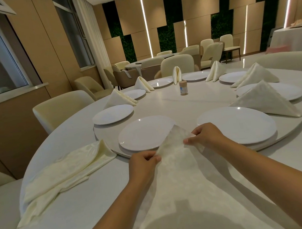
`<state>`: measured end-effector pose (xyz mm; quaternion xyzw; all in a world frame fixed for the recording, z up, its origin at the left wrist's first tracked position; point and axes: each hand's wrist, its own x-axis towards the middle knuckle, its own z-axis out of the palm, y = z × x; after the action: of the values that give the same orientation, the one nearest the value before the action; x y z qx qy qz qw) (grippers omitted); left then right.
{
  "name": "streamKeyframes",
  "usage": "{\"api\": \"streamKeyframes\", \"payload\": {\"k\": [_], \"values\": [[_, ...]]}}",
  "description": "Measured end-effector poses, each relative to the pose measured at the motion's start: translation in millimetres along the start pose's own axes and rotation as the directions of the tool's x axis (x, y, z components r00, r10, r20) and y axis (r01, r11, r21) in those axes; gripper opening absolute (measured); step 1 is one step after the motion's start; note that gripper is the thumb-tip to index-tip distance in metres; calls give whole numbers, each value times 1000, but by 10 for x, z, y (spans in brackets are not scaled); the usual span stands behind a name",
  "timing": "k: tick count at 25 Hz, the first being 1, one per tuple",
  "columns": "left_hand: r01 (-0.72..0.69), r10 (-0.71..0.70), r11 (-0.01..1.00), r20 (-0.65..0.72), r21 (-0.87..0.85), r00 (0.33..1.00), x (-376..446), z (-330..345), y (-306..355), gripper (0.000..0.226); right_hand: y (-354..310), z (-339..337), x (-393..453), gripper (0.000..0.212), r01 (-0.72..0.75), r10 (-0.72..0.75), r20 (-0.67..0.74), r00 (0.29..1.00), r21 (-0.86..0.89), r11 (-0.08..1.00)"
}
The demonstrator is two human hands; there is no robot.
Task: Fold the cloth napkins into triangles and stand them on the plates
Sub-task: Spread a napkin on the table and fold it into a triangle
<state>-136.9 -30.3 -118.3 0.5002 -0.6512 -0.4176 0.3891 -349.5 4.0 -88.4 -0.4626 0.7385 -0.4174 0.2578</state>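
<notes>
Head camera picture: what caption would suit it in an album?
Both hands, left hand and right hand, pinch a cream napkin beside white plates.

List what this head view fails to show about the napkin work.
- Napkin near end: cut off by bottom edge.
- Left hand and right hand fingertips: tucked into cloth.
- Small jar label: too small.
- Spare napkins: count unclear, overlapping.

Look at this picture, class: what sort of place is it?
Probably a restaurant banquet room: a big round table ringed with white plates and standing folded napkins, and another table with matching chairs behind.
</notes>
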Motion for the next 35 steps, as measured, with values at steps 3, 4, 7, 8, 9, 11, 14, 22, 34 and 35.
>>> {"api": "streamKeyframes", "payload": {"k": [3,4,7,8,9,11,14,22,34,35], "values": [[1,-1,1000,-5,-21,1000,56,83,35,16,19,-134,-32,24,-18,18,4,1000,-14,1000],[3,-3,1000,-8,-26,1000,65,98,43,15,26,-171,-39,20,-16,16,7,1000,1,1000],[8,-9,999,-13,-41,1000,90,142,78,16,19,-245,-56,9,4,-2,-12,1000,92,996],[15,-15,999,-14,-48,1000,100,145,91,16,7,-254,-52,9,9,-6,-27,1000,129,992],[22,-23,998,-16,-54,1000,108,144,107,16,-3,-258,-43,9,13,-7,-40,999,159,987],[35,-36,998,-19,-58,999,129,136,130,16,-16,-257,-24,11,16,-6,-56,998,176,984],[60,-61,995,-9,-76,998,135,136,156,15,-2,-247,-6,13,11,-1,-53,999,179,984],[66,-69,993,-30,-100,997,185,171,120,9,31,-240,38,15,4,9,-77,997,160,987],[-413,314,668,268,619,911,-692,136,170,28,161,-64,-589,29,232,-249,-31,968,-269,935],[-441,267,601,353,667,897,-883,120,163,34,198,-21,-783,27,268,-279,6,960,-292,918]]}}
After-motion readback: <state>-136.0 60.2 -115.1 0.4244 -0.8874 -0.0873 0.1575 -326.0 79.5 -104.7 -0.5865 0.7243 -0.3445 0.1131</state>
